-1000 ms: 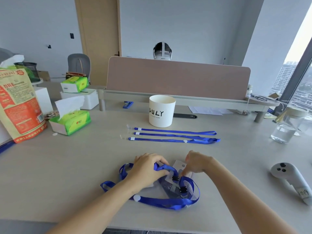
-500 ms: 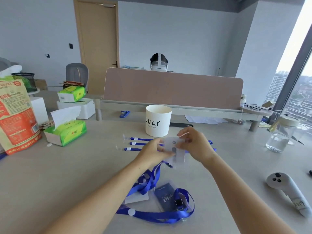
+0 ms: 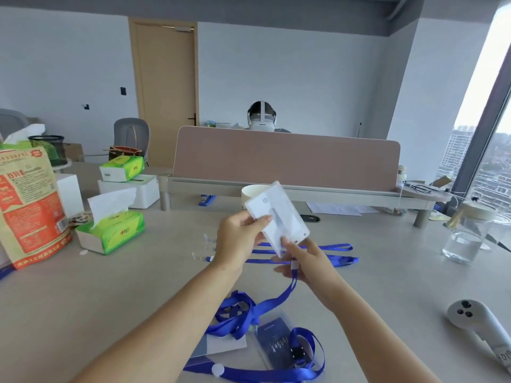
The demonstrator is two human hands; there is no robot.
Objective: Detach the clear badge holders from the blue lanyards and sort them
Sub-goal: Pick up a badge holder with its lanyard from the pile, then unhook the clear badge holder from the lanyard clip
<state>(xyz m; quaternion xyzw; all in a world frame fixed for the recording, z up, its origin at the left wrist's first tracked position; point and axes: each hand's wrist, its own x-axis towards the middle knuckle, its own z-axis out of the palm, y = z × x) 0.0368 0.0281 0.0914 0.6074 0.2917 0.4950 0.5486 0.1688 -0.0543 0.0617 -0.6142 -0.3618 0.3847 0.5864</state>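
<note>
A clear badge holder (image 3: 277, 217) is raised above the desk, tilted. My left hand (image 3: 238, 237) pinches its left edge. My right hand (image 3: 305, 259) grips the end of a blue lanyard (image 3: 287, 293) just under the holder's lower corner; the strap hangs down to a tangle of blue lanyards (image 3: 237, 313) on the desk. Whether the strap is still clipped to the holder cannot be told. A second badge holder with a dark card (image 3: 279, 342) lies among the straps, near a white card (image 3: 221, 344). Two straightened lanyards (image 3: 336, 254) lie farther back.
A white cup (image 3: 250, 193) stands behind the raised holder. Green tissue boxes (image 3: 113, 230) and an orange bag (image 3: 29, 205) sit at the left. A water glass (image 3: 464, 236) and a white controller (image 3: 481, 330) are at the right. A person sits behind the desk divider (image 3: 284, 156).
Both hands lifted a badge holder off the pile and raised it. The right hand has shifted from the holder's edge down to the lanyard end beneath it. The camera tilted upward.
</note>
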